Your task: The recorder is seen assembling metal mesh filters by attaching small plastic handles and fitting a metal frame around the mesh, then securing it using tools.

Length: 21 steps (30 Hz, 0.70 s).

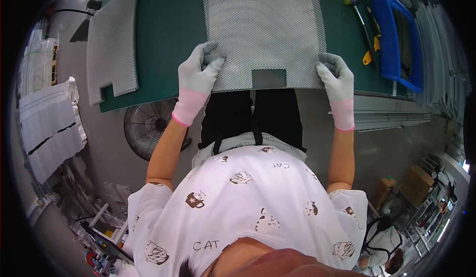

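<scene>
Both gloved hands grip the near edge of 1 mesh sheet on the green bench.

I see the left hand (201, 71) closed over the sheet's near-left corner and the right hand (337, 76) pinching the near-right corner, fingers curled onto the mesh sheet (265, 27), which lies flat at 12 o'clock with its notch toward me. A second mesh stack (111, 41) sits at 10 o'clock, hammer (359, 19) and blue tray (394, 39) at 2 o'clock. Risk, as I judge it: uneven pull could skew or crease the thin mesh, and raw edges may snag the gloves.
</scene>
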### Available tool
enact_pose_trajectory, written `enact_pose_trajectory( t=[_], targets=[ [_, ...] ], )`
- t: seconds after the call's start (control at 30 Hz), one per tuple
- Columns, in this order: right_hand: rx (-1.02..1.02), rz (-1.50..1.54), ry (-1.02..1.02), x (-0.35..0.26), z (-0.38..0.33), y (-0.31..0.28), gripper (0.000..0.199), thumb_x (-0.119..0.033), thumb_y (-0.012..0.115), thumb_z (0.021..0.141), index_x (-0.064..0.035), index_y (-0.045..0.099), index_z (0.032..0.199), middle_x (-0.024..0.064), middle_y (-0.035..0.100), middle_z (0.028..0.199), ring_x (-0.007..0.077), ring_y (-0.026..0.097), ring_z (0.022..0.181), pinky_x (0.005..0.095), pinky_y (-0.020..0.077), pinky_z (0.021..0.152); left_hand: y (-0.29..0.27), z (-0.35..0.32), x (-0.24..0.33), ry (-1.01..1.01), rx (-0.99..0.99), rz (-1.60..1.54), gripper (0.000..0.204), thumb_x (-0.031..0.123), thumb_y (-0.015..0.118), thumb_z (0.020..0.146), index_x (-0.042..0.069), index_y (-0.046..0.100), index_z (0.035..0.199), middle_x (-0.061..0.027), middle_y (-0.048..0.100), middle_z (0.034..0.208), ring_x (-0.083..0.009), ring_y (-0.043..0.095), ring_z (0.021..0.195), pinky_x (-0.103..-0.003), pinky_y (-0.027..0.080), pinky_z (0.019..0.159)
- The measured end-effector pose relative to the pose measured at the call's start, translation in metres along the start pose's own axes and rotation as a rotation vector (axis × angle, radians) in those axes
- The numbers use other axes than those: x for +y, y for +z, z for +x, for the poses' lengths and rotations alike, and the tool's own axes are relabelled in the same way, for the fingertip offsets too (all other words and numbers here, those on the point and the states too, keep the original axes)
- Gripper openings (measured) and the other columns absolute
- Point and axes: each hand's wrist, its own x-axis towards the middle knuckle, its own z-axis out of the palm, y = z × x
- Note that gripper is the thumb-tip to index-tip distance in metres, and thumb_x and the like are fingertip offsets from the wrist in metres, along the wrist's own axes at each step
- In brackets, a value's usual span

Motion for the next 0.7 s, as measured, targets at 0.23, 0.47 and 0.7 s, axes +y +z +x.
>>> enact_pose_trajectory(
  t=[0.23,0.47,0.7],
  targets=[
    [0.009,-0.051,0.011,0.005,-0.001,0.002,0.036,-0.014,0.066,0.085,0.007,0.058,0.113,0.001,0.061,0.078,0.0007,0.049,0.062,0.0168,0.0376,0.05,0.003,0.001,0.007,-0.006,0.004,0.048,0.043,0.013,0.067,0.086,-0.005,0.056,0.122,0.0036,0.05,0.074,-0.0025,0.042,0.064,-0.018,0.039,0.058],
    [0.013,-0.143,-0.004,0.012,-0.004,0.005,0.036,-0.014,0.067,0.083,0.0056,0.06,0.112,0.0038,0.06,0.072,0.0069,0.054,0.061,0.0238,0.0461,0.056,0.003,0.0,0.004,0.013,0.017,0.152,0.043,0.017,0.068,0.083,-0.002,0.058,0.121,-0.0039,0.054,0.067,-0.0078,0.049,0.062,-0.023,0.045,0.061],
    [0.017,-0.478,0.014,-0.009,0.002,0.008,0.058,-0.017,0.067,0.081,-0.001,0.045,0.133,0.0144,0.065,0.077,0.0254,0.067,0.07,0.0357,0.0526,0.067,0.002,0.005,0.012,0.039,0.008,0.407,0.055,0.024,0.072,0.08,-0.002,0.055,0.125,-0.011,0.061,0.079,-0.0205,0.06,0.068,-0.032,0.051,0.069]
  ],
)
